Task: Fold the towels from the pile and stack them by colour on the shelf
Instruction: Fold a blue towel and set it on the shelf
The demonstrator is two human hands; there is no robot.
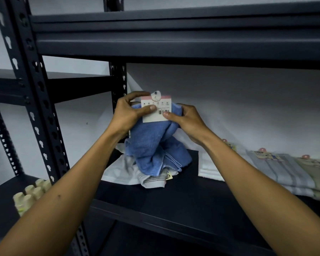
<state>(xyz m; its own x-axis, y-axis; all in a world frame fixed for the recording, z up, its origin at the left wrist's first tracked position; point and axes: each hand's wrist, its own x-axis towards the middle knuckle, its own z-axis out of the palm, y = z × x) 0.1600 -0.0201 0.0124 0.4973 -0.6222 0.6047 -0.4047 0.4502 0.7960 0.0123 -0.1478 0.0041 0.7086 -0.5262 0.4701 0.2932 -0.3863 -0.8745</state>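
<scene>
left hand: pinches the card tag at its left edge, thumb on the face
right hand: grips the blue towel at its top, thumb on the tag's barcode corner
blue towel: bunched, lifted off the pile near the shelf's left end, lower part touching it
why: probably lifted by the tag end to find an edge
folded stacks: along the right end, white, grey and beige
</scene>
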